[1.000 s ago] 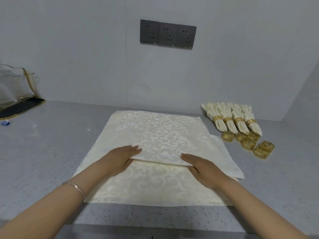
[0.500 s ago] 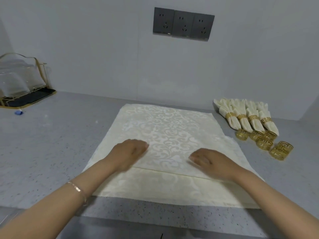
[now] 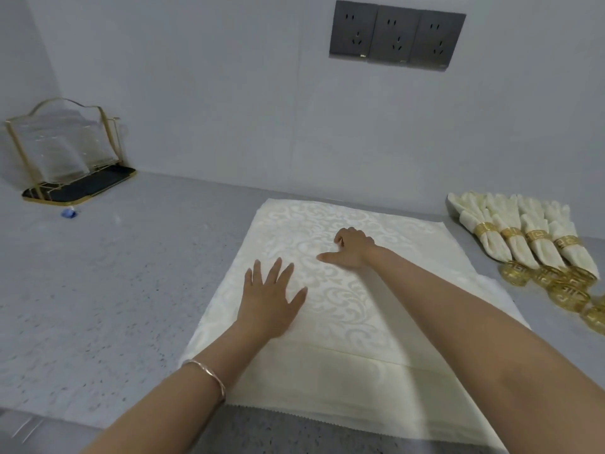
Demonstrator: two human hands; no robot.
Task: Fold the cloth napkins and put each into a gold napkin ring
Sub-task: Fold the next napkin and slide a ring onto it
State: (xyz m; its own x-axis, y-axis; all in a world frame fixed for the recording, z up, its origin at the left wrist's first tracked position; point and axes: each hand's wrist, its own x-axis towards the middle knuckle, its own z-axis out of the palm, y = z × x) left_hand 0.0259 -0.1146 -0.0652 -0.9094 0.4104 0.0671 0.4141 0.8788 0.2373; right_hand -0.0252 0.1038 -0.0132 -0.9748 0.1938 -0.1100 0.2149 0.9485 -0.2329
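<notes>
A cream damask napkin [image 3: 353, 309] lies spread on the grey counter, its folded upper layer set back from the near edge of the layer beneath. My left hand [image 3: 270, 298] lies flat on it with fingers spread, left of centre. My right hand [image 3: 352, 249] rests farther back near the napkin's middle, thumb out to the left and fingers bent down onto the cloth. Several folded napkins in gold rings [image 3: 523, 237] lie in a row at the right. Several loose gold napkin rings [image 3: 568, 294] sit in front of them.
A clear holder with gold frame on a black tray [image 3: 70, 155] stands at the back left by the wall. A small blue object [image 3: 69, 213] lies near it. Dark wall sockets [image 3: 396, 36] are above. The counter's front edge [image 3: 49, 424] runs at the bottom left.
Both hands have slid away from me over the napkin, from its folded near edge toward the middle; the right hand reached farthest. The view has shifted to the left.
</notes>
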